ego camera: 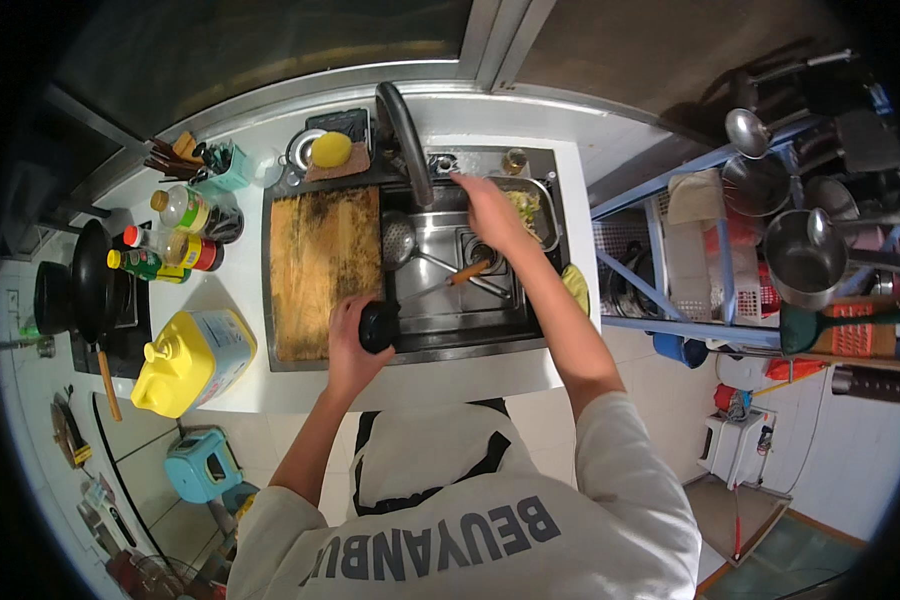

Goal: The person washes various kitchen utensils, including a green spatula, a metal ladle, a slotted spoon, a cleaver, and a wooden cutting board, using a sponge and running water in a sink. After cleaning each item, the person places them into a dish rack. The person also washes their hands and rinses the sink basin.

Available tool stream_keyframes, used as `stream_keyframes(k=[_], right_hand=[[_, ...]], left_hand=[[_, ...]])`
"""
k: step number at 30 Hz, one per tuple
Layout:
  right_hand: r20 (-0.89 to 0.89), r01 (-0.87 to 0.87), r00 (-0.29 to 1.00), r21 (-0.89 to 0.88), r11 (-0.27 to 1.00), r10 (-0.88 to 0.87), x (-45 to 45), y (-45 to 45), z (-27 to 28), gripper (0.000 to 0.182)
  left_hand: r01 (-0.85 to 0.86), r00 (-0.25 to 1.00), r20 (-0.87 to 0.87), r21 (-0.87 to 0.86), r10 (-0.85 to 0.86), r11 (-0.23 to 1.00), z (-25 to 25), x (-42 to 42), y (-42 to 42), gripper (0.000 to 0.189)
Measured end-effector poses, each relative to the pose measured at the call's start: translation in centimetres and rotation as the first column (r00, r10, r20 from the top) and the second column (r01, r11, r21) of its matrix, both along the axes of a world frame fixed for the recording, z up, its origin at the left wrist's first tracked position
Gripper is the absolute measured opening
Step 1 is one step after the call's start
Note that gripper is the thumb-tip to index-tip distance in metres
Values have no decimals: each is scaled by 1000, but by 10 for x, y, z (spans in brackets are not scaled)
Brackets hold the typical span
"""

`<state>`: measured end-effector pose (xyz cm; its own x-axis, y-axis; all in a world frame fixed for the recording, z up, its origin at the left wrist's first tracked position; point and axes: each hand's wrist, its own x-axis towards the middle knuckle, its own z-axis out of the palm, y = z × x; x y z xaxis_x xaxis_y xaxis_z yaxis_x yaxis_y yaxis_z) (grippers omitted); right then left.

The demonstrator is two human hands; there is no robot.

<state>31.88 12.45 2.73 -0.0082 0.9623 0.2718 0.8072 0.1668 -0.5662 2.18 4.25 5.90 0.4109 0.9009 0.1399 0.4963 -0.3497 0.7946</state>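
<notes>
My left hand (354, 341) is closed around a black cylindrical object (379, 327) at the sink's near edge, beside the wooden cutting board (300, 262). Over the back of the steel sink (427, 292), my right hand (487, 210) reaches towards the rear ledge, right of the dark faucet (409, 142); its fingertips are partly hidden, and whether they touch anything I cannot tell. A perforated skimmer (400, 238) and a utensil with a wooden handle (469, 272) lie in the sink. Partly behind my right hand is a metal tray (551, 225) holding chopped food scraps (525, 206).
A yellow sponge (331, 150) sits behind the board. Bottles (187, 247) and a yellow jug (187, 364) stand on the left counter, beside a wok (94, 281). A yellow-green cloth (574, 289) lies right of the sink. Pots (805, 259) and ladles hang from the blue rack at right.
</notes>
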Motion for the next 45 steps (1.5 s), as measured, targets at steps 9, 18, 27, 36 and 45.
stream_keyframes(k=[9, 18, 27, 36, 45], right_hand=[[287, -184, 938, -65, 981, 195, -15, 98, -38, 26], [-801, 480, 523, -6, 877, -291, -33, -10, -64, 16], [-852, -211, -304, -376, 902, -426, -85, -45, -69, 17], [-815, -334, -191, -470, 817, -547, -76, -34, -91, 15], [-791, -203, 13, -600, 773, -611, -76, -31, -56, 16]], left_hand=[[67, 995, -76, 79, -61, 995, -25, 28, 52, 80], [24, 997, -78, 134, -14, 991, -35, 55, 74, 74], [26, 996, -85, 197, -9, 980, -51, 74, 67, 74], [120, 971, -228, 232, -66, 965, -58, 64, 65, 78], [169, 957, -278, 309, -80, 936, -52, 66, 63, 77]])
